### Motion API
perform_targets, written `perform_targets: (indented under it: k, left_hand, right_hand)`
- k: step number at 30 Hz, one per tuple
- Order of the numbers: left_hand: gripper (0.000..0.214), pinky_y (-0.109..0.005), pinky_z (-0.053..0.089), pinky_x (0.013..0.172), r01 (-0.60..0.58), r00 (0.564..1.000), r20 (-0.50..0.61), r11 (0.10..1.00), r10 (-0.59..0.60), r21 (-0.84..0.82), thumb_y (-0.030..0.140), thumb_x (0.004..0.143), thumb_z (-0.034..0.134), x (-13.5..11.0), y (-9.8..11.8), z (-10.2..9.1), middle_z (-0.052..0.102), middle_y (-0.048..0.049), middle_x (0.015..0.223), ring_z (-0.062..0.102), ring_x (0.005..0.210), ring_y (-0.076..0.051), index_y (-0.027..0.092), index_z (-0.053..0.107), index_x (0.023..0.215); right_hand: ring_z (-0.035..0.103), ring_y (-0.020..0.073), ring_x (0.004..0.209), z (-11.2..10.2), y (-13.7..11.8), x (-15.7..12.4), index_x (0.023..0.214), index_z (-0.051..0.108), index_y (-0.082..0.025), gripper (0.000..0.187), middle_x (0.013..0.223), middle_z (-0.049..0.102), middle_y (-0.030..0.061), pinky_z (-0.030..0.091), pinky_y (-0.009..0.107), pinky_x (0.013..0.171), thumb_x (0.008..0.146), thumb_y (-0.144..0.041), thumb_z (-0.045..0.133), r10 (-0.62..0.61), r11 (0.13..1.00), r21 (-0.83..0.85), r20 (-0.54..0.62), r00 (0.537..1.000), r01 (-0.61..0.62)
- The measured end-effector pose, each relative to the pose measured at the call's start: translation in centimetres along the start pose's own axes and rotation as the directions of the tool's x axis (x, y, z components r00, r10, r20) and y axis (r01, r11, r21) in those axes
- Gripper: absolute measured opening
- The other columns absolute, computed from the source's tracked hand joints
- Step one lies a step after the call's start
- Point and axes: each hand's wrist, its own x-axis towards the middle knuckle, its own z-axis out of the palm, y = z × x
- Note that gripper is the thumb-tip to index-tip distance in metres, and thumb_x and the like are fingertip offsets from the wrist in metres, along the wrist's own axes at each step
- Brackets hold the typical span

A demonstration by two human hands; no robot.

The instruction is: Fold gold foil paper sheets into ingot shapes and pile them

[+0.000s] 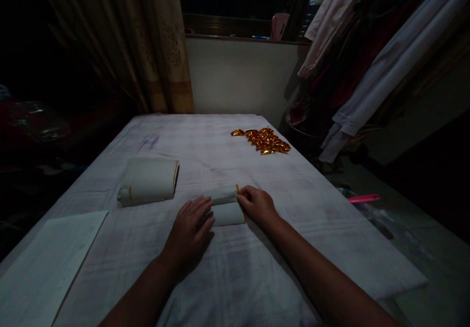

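Between my hands a small pale sheet of paper lies on the cloth, partly folded, with a raised flap on its far side and an orange strip along its right edge. My left hand rests over its left end, fingers stretched out and fairly flat. At the far right corner, my right hand pinches the flap between thumb and fingers. The left end of the paper is hidden under my left hand. Left of my hands sits a thick stack of folded paper with an orange-edged right side.
A flat pale sheet lies at the table's near left. Shiny gold foil pieces are heaped at the far right of the checked tablecloth. Clothes hang to the right, and a curtain hangs behind.
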Motion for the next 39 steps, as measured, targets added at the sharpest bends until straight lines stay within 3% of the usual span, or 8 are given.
perform_targets:
  k: [5, 9, 11, 15, 18, 25, 30, 39]
  left_hand:
    - [0.057, -0.061, 0.019, 0.122, -0.112, 0.97, 0.236, 0.973, 0.063, 0.202, 0.044, 0.094, 0.058, -0.1, 0.7, 0.4, 0.051, -0.0122, 0.153, 0.039, 0.146, -0.032, 0.024, 0.05, 0.147]
    - [0.06, -0.062, 0.015, 0.122, -0.09, 0.961, 0.276, 0.962, 0.016, 0.259, 0.049, 0.094, 0.059, -0.1, 1.0, 0.5, 0.049, -0.0126, 0.154, 0.04, 0.146, -0.033, 0.023, 0.049, 0.147]
    - [0.059, -0.063, 0.014, 0.122, -0.079, 0.963, 0.271, 0.959, 0.003, 0.271, 0.047, 0.095, 0.059, -0.1, 1.1, 0.5, 0.05, -0.013, 0.153, 0.041, 0.144, -0.033, 0.023, 0.05, 0.147]
    - [0.054, -0.065, 0.012, 0.121, -0.078, 0.972, 0.235, 0.955, 0.01, 0.285, 0.046, 0.095, 0.059, -0.2, 1.3, 0.5, 0.055, -0.0133, 0.149, 0.047, 0.14, -0.033, 0.023, 0.054, 0.143]
    - [0.05, -0.066, 0.013, 0.12, -0.079, 0.979, 0.203, 0.952, 0.019, 0.295, 0.046, 0.095, 0.06, -0.3, 1.6, 0.4, 0.058, -0.0132, 0.146, 0.051, 0.136, -0.034, 0.023, 0.057, 0.14]
    - [0.043, -0.068, 0.018, 0.118, -0.102, 0.982, 0.182, 0.943, 0.045, 0.317, 0.044, 0.094, 0.062, 0.0, 2.3, -0.1, 0.065, -0.0135, 0.137, 0.058, 0.128, -0.036, 0.022, 0.063, 0.13]
    - [0.035, -0.068, 0.023, 0.116, -0.115, 0.985, 0.163, 0.934, 0.063, 0.338, 0.037, 0.095, 0.062, 0.1, 2.4, -0.3, 0.069, -0.0132, 0.13, 0.062, 0.122, -0.033, 0.021, 0.065, 0.125]
    - [0.04, -0.069, 0.023, 0.116, -0.133, 0.981, 0.176, 0.944, 0.082, 0.301, 0.044, 0.092, 0.065, 0.4, 2.1, -0.7, 0.069, -0.0129, 0.129, 0.063, 0.121, -0.033, 0.021, 0.064, 0.125]
  right_hand:
    - [0.069, 0.019, 0.077, 0.0, -0.3, 0.3, 0.093, 0.074, -0.025, 0.013, 0.083, 0.076, -0.0004, 0.044, 0.027, 0.066, 0.087, -0.028, 0.062, 0.018, 0.997, -0.071, 0.024, 1.0, -0.016]
    - [0.071, 0.0217, 0.086, 0.0, 0.1, 0.1, 0.123, 0.068, -0.022, 0.035, 0.091, 0.077, 0.0026, 0.049, 0.03, 0.075, 0.089, -0.027, 0.06, 0.02, 0.999, -0.035, -0.018, 1.0, -0.021]
    - [0.07, 0.0219, 0.091, -0.2, 0.6, -0.5, 0.124, 0.067, -0.021, 0.036, 0.097, 0.076, 0.005, 0.05, 0.032, 0.081, 0.09, -0.027, 0.057, -0.087, 0.996, -0.004, -0.053, 0.995, 0.087]
    - [0.062, 0.0261, 0.114, -0.8, 1.2, -2.1, 0.119, 0.07, -0.022, 0.032, 0.121, 0.071, 0.01, 0.047, 0.041, 0.099, 0.09, -0.031, 0.06, -0.493, 0.87, 0.011, 0.036, 0.869, 0.493]
    - [0.051, 0.0298, 0.132, -1.2, 1.1, -2.9, 0.13, 0.065, -0.023, 0.043, 0.14, 0.062, 0.011, 0.04, 0.047, 0.107, 0.089, -0.037, 0.065, -0.603, 0.787, -0.014, 0.191, 0.775, 0.616]
    - [0.052, 0.0308, 0.132, -1.1, 0.8, -2.9, 0.131, 0.063, -0.021, 0.045, 0.143, 0.059, 0.0143, 0.041, 0.047, 0.106, 0.089, -0.035, 0.068, -0.577, 0.779, -0.081, 0.298, 0.76, 0.622]
    - [0.058, 0.0321, 0.125, -0.5, 0.7, -2.9, 0.124, 0.065, -0.017, 0.038, 0.135, 0.064, 0.0174, 0.047, 0.048, 0.1, 0.088, -0.03, 0.069, -0.64, 0.731, -0.108, 0.234, 0.732, 0.674]
    - [0.064, 0.0281, 0.114, 0.8, 1.1, -2.5, 0.113, 0.069, -0.02, 0.022, 0.126, 0.069, 0.0138, 0.049, 0.044, 0.093, 0.092, -0.026, 0.067, -0.645, 0.75, -0.101, 0.11, 0.756, 0.654]
